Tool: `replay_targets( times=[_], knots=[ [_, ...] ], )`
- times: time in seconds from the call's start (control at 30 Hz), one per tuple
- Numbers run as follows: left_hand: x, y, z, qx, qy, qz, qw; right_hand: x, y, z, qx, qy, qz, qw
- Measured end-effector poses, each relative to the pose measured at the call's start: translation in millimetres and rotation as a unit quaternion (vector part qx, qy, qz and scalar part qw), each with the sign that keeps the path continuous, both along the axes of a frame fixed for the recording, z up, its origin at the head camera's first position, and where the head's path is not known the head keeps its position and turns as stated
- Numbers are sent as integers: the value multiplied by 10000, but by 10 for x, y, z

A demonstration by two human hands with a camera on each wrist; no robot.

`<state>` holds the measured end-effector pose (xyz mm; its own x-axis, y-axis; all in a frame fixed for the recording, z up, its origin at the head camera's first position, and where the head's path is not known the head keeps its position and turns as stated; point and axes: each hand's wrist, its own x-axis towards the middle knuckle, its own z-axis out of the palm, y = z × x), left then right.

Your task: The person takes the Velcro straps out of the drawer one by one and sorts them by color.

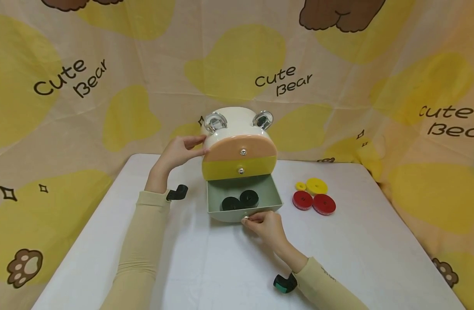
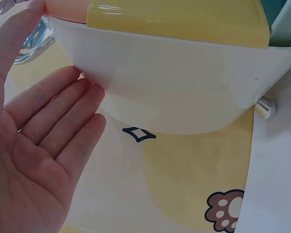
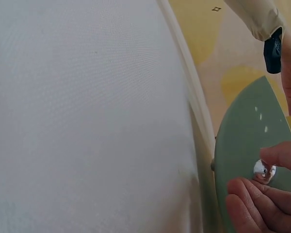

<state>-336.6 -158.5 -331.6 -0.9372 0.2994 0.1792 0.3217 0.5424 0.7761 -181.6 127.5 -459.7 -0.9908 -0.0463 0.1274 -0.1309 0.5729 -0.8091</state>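
Note:
A small white drawer cabinet (image 1: 233, 115) with silver ears stands at the table's back. Its bottom green drawer (image 1: 217, 216) is pulled out, while the orange drawer (image 1: 229, 146) and yellow drawer (image 1: 221, 168) are closed. Inside the green one sit two round black discs (image 1: 249, 197). My right hand (image 1: 268, 228) pinches that drawer's silver knob (image 3: 262, 171) between thumb and fingers. My left hand (image 1: 178, 153) rests against the cabinet's left side with straight fingers; in the left wrist view its thumb lies near the front edge and the fingertips (image 2: 98, 92) meet the white shell.
Right of the cabinet lie two red discs (image 1: 323, 204), a larger yellow disc (image 1: 316, 186) and a small yellow ring (image 1: 300, 186). A white cloth covers the table (image 1: 206, 271). Behind it hangs a printed bear curtain (image 1: 155, 77).

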Motion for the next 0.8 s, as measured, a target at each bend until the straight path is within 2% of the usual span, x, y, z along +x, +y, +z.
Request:
replay_targets(
  times=[0.27, 0.4, 0.5, 0.8],
  knots=[
    [0, -1, 11, 43, -47, -21, 10000, 5, -3, -31, -35, 64, 72, 9999],
    [-3, -5, 14, 33, -47, 4, 10000, -5, 3, -30, -56, -105, 164, 9998],
    [-5, -6, 10, 40, -25, 4, 10000, -2, 19, -9, -16, -307, 289, 9991],
    [-6, -3, -6, 65, -34, -3, 10000, 42, 94, 128, 216, -445, 476, 9976]
  ],
)
